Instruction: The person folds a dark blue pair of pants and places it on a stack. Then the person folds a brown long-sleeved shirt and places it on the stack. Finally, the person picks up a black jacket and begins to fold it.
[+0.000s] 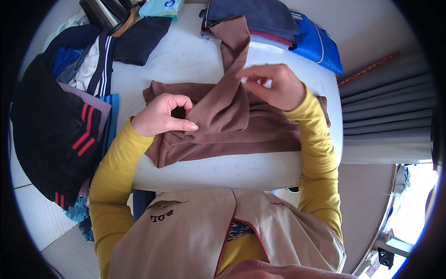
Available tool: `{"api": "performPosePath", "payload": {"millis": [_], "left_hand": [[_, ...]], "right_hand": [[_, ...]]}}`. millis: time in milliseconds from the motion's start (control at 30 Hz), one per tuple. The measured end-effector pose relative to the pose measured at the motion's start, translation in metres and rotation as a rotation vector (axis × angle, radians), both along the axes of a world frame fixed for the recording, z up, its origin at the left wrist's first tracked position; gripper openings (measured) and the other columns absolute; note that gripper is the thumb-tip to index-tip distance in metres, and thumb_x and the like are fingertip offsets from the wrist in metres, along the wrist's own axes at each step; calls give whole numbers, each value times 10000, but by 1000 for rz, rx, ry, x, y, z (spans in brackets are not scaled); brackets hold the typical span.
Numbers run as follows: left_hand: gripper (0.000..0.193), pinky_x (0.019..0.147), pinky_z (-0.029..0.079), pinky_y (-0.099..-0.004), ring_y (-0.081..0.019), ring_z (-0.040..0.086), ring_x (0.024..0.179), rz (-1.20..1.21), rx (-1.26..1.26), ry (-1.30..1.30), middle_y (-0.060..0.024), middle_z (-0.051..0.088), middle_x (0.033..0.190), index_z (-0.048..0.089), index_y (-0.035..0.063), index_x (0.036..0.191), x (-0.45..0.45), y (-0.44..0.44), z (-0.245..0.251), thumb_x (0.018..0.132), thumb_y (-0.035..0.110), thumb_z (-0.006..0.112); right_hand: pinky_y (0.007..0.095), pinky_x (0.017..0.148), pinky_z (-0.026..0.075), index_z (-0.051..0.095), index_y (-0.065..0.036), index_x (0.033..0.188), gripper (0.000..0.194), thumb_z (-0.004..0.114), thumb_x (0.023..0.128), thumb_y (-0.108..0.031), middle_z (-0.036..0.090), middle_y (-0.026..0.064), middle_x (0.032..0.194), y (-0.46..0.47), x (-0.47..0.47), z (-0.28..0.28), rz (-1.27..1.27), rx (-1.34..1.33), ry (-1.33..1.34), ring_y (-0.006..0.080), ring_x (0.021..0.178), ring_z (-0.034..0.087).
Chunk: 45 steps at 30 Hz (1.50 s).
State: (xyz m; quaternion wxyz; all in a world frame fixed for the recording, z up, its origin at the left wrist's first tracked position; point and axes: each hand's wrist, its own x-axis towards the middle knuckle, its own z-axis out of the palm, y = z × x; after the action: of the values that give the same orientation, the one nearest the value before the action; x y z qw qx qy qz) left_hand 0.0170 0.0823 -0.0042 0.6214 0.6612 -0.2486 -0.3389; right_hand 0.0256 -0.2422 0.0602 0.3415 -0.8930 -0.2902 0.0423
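Observation:
A brown long-sleeved garment (pixel 226 139) lies partly folded on the white table (pixel 195 174) in front of me. One sleeve (pixel 235 52) runs diagonally over its body, and its far end reaches the stacked clothes. My left hand (pixel 162 115) grips a fold of the cloth at the left, thumb on top and index fingertip partly hidden at the fold. Beside the sleeve, slightly blurred, my right hand (pixel 273 85) is raised with thumb and fingers apart and nothing visible between them. Its fingertips are very near the sleeve's right edge; whether they touch it is unclear.
Folded clothes (pixel 251 17) and a blue garment (pixel 317 45) sit at the table's far right. On the left are black clothing with red stripes (pixel 52 129), other clothes and a folded black cloth (pixel 141 40). An electric kettle (pixel 106 15) stands behind, near a tissue pack (pixel 162 8).

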Motion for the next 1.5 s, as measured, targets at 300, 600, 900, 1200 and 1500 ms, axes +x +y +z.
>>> {"api": "performPosePath", "payload": {"millis": [300,600,900,1200,1500], "left_hand": [[248,678,430,-214,-18,482,745,-3,9,24,64,522,805,531,65,873,-1,0,0,989,139,736],[276,652,402,-218,-31,419,727,19,47,16,68,479,800,501,70,870,-1,-1,-4,1005,156,726],[185,764,465,-223,-64,557,802,3,62,-66,12,630,859,652,4,1048,-7,-4,3,957,116,766],[111,803,474,-231,-87,567,878,1,101,-141,1,638,929,647,7,999,-3,-1,-5,942,44,735],[64,830,487,-225,-68,585,899,-15,89,-84,9,652,949,644,12,1035,-1,1,-6,974,12,661]], "right_hand": [[485,1172,350,711,-84,1199,438,697,761,-78,666,144,1178,15,16,-66,100,-182,-372,372,1257,589],[408,726,561,638,-37,946,254,755,721,-29,643,132,907,1,12,-32,-13,-33,-356,362,823,651],[428,717,538,659,-53,982,285,749,719,9,684,140,854,-8,-11,17,63,-60,-300,363,798,674],[329,609,490,684,-35,1018,179,782,908,-136,671,94,718,-17,-41,61,524,48,424,220,615,610],[277,680,498,680,-15,988,108,757,935,-69,683,35,812,-15,-33,51,467,259,403,93,726,605]]}}
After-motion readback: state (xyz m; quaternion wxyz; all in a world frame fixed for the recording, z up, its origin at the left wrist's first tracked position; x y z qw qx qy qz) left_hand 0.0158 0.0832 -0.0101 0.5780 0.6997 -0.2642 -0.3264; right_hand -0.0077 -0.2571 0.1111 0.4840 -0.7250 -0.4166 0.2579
